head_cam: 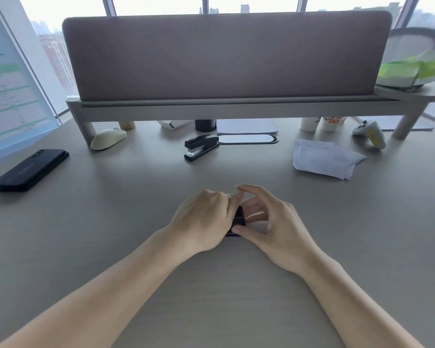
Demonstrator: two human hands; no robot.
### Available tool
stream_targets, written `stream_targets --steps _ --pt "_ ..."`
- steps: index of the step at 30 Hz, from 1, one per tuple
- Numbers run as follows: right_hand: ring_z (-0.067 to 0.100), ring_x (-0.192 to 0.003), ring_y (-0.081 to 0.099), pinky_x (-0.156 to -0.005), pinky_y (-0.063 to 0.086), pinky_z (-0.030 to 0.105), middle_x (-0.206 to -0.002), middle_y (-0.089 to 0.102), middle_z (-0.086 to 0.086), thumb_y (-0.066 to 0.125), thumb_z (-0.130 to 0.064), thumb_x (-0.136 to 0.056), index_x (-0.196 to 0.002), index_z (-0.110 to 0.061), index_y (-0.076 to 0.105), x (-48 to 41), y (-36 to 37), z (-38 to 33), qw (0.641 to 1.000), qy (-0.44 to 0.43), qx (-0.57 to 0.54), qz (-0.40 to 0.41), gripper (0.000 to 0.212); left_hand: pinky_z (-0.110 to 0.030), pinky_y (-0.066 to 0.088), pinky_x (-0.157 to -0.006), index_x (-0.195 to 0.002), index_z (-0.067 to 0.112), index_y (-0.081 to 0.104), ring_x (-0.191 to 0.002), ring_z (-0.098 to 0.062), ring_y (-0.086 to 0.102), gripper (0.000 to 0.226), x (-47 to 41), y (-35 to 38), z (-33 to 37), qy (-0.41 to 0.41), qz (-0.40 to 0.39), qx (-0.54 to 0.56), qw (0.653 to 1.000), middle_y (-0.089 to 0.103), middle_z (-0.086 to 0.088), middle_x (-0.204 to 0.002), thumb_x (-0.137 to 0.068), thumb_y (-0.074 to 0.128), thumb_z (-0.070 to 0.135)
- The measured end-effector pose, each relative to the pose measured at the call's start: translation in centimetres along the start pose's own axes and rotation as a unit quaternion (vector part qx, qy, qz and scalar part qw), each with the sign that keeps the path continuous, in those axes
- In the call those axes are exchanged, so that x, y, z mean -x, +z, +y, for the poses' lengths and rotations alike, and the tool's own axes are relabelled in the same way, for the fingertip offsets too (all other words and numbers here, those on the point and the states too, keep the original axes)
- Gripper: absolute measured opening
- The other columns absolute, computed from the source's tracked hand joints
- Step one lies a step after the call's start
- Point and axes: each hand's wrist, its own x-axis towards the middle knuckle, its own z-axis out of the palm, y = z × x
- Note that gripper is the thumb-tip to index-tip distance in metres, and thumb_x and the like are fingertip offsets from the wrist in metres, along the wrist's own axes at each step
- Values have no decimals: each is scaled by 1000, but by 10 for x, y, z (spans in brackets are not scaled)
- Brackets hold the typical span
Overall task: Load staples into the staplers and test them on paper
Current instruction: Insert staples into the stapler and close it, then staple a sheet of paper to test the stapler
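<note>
Counter (126,187): grey, wood-grain surface. At far left a dark phone (29,170) lies flat, back up. A legged riser shelf (211,109) stands across the rear, with a cream mouse (108,138) beside its left leg. A black stapler (201,146) rests closed at rear centre, just beside an oval cable hatch (249,138). To the right lie a loose stack of white paper (324,160) and a pale game controller (369,133). At front centre a small black stapler (237,217) sits on the surface, gripped by the left hand (204,219) and right hand (274,224).
</note>
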Motion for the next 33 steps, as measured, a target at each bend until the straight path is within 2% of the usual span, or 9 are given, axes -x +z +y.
stream_targets --steps 6,11,13,15,17,21,23,26,33 --pt "6 -96 73 -86 57 15 -97 77 -11 91 -13 -79 -139 -31 64 2 -3 -2 1000 8 6 2 68 -41 49 -62 -68 26 39 -65 -31 58 48 1 -2 1 15 -15 3 1000 51 5 -61 -112 25 39" --pt "9 -106 73 -93 59 28 -105 77 -12 77 -27 -79 -133 -33 66 5 -19 -1 1000 6 6 10 55 -40 42 -68 -66 16 55 -66 -29 58 59 -3 -8 -3 -27 -26 91 995 61 -8 -63 -112 29 41" --pt "12 -106 74 -95 58 37 -105 78 -7 59 -38 -83 -125 -29 70 3 -31 2 997 28 -47 59 44 -31 41 -69 -78 11 66 -68 -18 61 46 -11 -17 -10 -40 15 119 992 67 -3 -69 -110 40 33" --pt "15 -103 74 -94 56 42 -102 79 -6 47 -42 -85 -116 -27 73 0 -40 11 986 67 -88 126 43 -15 38 -62 -88 18 68 -67 -1 56 23 -18 -27 -18 -41 39 112 992 64 11 -76 -105 53 23" --pt "20 -98 73 -89 55 38 -99 79 -8 49 -36 -88 -110 -27 74 -5 -44 20 979 101 -59 169 35 -10 37 -64 -99 25 68 -73 3 54 8 -23 -33 -23 -43 12 83 996 62 15 -90 -101 61 22" --pt "10 -94 72 -73 46 3 -103 78 -6 58 -10 -101 -107 -22 73 -14 -49 40 970 148 34 188 21 -26 39 -80 -108 29 68 -101 -10 61 14 -30 -32 -24 -49 -80 30 995 56 10 -102 -94 73 29" --pt "14 -91 71 -71 42 2 -105 77 -4 61 -12 -100 -107 -19 75 -20 -51 45 966 155 84 187 17 -26 41 -82 -103 31 67 -110 -12 61 17 -36 -31 -22 -47 -109 18 993 55 14 -102 -91 78 31" --pt "23 -116 65 -87 41 22 -119 75 2 63 -18 -100 -114 -15 76 -30 -58 53 960 159 155 171 19 -25 43 -81 -96 33 66 -105 -12 63 21 -44 -28 -21 -48 -115 20 992 56 19 -97 -85 84 30" --pt "30 -145 42 -112 37 39 -151 55 9 63 -25 -100 -140 -14 58 -60 -84 68 931 193 289 109 42 -26 42 -77 -101 29 67 -97 -15 63 25 -52 -21 -23 -56 -79 16 995 55 20 -88 -82 84 28"
